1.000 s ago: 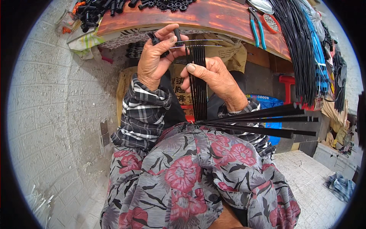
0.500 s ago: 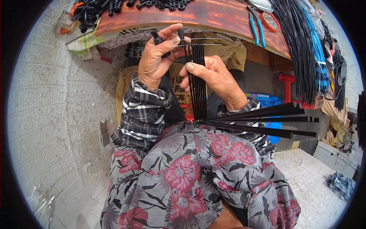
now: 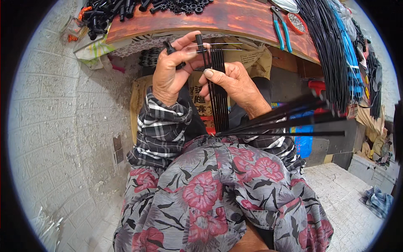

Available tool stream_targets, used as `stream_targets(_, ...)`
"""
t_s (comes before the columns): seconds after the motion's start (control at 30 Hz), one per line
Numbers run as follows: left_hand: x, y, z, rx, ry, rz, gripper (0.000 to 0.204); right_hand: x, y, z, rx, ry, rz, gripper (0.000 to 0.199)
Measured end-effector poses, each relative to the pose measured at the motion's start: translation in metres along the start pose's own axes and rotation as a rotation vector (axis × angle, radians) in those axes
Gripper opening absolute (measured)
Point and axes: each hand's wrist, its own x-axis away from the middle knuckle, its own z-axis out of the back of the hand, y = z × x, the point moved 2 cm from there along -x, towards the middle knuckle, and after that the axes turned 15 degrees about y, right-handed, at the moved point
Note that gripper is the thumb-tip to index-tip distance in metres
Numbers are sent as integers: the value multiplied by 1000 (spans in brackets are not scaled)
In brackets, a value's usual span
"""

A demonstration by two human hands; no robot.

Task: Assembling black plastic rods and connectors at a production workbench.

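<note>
My left hand (image 3: 170, 69) is closed around a black plastic tube-shaped fitting (image 3: 169, 48), with thumb and fingers also at a thin wire (image 3: 226, 43) near the upper ends of the rods. A row of slim black rods (image 3: 218, 94), like umbrella ribs, hangs side by side between my hands and runs down to my lap. One rod has a thicker black end (image 3: 199, 40) standing above the others. My right hand (image 3: 235, 84) grips the row from the right, thumb across the front. Thicker black rod ends (image 3: 310, 122) fan out to the right over my sleeve, partly blurred.
Beyond my hands stands a wooden table (image 3: 235, 19). It carries a pile of black plastic fittings (image 3: 184, 5), pliers with teal handles (image 3: 283, 33) and a red dish of small metal parts (image 3: 297, 23). Long black rods (image 3: 325, 54) hang over its right end.
The fanned rod ends at the right have swung upward and blurred. Both hands keep their grip, the left one shifting slightly.
</note>
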Motion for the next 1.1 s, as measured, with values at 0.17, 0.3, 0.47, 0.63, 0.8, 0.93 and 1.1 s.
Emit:
stream_targets(0.17,11,4,-14,-74,65,-5,41,-3,-1,3,93,27,25,31)
stream_targets(0.3,15,9,-28,-209,178,-3,32,-2,-1,-2,17,78,-19,29)
stream_targets(0.47,7,3,-29,-260,322,-6,22,-6,-1,2,-1,28,-10,26)
stream_targets(0.63,9,7,-20,-370,371,-15,21,-6,-2,0,0,-2,12,25)
stream_targets(0.8,18,-2,-35,-402,389,-227,11,-6,-2,2,1,-12,111,28)
stream_targets(0.93,22,-1,-35,-443,362,-352,19,-10,-8,7,237,138,498,34)
stream_targets(1.1,27,-1,-45,-445,362,-385,22,-6,-13,8,322,333,569,37)
